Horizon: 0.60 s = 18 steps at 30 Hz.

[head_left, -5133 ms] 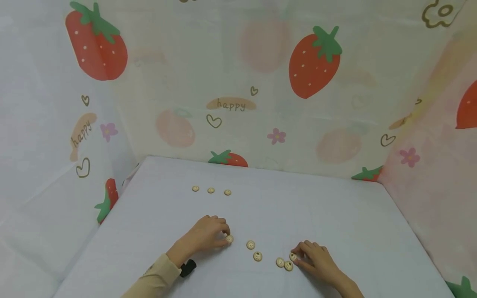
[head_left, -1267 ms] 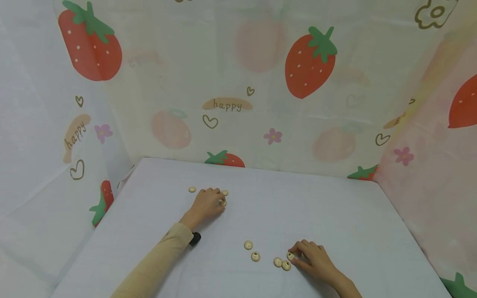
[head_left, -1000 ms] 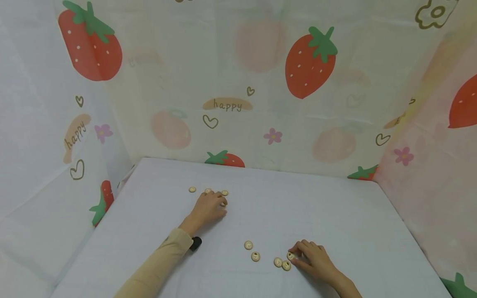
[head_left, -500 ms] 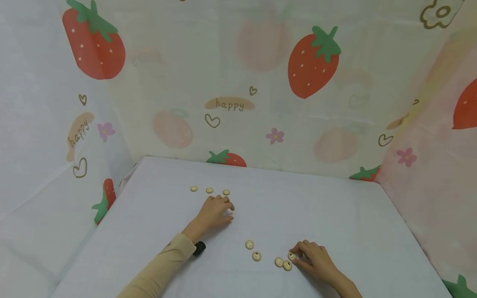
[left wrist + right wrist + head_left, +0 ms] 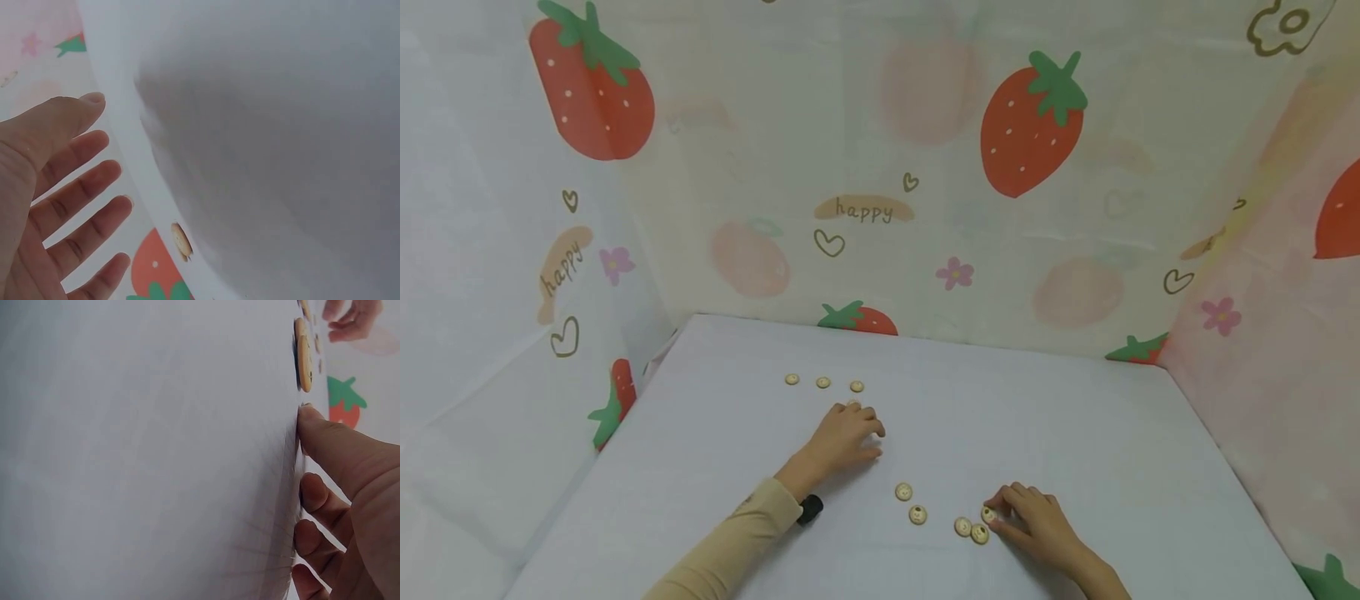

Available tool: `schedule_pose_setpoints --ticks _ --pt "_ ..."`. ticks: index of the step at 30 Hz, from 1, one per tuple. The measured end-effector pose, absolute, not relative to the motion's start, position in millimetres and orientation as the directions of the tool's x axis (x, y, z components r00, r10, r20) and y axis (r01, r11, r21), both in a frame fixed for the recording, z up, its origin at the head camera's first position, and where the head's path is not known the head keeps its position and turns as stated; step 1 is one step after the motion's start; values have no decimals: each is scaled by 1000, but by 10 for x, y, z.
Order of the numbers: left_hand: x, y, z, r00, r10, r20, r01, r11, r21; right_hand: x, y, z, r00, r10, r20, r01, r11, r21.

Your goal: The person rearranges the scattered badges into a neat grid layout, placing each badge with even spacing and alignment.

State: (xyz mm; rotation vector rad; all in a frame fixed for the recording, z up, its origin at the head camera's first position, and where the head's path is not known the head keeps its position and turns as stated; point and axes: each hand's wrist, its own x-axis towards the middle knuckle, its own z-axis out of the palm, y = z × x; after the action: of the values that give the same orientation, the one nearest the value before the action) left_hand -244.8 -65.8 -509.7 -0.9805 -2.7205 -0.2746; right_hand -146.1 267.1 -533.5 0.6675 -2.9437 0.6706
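My left hand (image 5: 842,437) is over the table with its fingers spread and holds nothing; the left wrist view shows the same bare fingers (image 5: 81,187). Just beyond its knuckles a small round wooden disc (image 5: 853,403) peeks out, partly hidden. Behind that lie three more discs in a row, the right one (image 5: 857,387) nearest. My right hand (image 5: 1033,521) pinches a wooden disc (image 5: 989,515) marked with a face, between thumb and finger at the table. Beside it two discs (image 5: 980,534) touch each other.
Two further discs, an upper one (image 5: 903,492) and a lower one (image 5: 917,515), lie between the hands. The white-covered table (image 5: 1075,417) meets a strawberry-printed curtain (image 5: 880,125) at the back and sides.
My left hand carried a disc from mid-table to the far row, let it go just in front of the row's right disc, and has drawn back toward me and right. The right hand stayed.
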Motion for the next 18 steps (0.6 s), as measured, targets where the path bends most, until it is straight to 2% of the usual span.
schedule_pose_setpoints --ticks 7,18 --pt "-2384 -594 -5121 -724 636 267 679 725 114 -1458 2672 -5335 -895 -411 175 -446 801 -399" --pt "-2257 -472 -5102 -706 681 194 706 700 111 -1462 2678 -5331 -896 -413 163 -443 800 -405"
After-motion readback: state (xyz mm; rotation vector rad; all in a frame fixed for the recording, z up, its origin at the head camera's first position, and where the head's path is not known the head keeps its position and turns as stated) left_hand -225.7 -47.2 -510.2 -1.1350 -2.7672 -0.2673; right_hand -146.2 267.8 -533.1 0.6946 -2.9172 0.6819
